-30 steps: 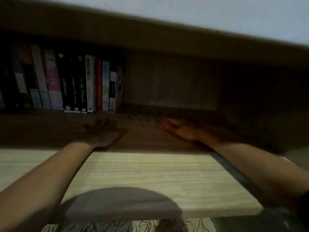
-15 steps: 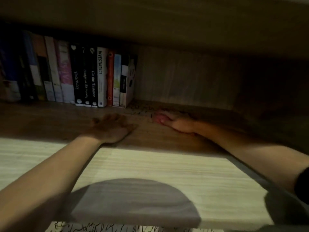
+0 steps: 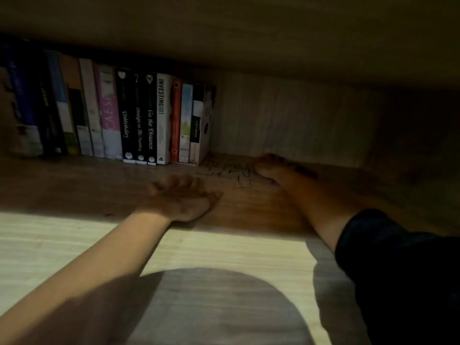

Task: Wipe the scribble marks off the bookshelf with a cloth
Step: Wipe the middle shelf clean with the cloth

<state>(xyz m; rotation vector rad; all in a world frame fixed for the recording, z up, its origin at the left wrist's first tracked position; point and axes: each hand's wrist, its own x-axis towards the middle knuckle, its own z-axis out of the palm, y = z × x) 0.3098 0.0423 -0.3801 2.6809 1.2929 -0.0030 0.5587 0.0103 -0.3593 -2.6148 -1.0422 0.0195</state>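
Black scribble marks (image 3: 227,170) run across the dark wooden shelf board (image 3: 249,212), just right of the last book. My right hand (image 3: 270,170) lies deep in the shelf at the right end of the marks, fingers stretched out flat and pointing left. My left hand (image 3: 181,200) rests palm down on the board, nearer the front edge and to the left of the marks. No cloth shows in either hand; the shelf is dim and the right hand's far side is hard to make out.
A row of upright books (image 3: 139,120) fills the left part of the shelf. The pale back panel (image 3: 286,115) stands behind the hands, and the upper board (image 3: 249,33) hangs low overhead. A lit wooden surface (image 3: 224,252) lies in front.
My right hand has slid further back into the shelf, up to the scribbles. The left hand stays flat on the board. The view has tilted down under the upper board.
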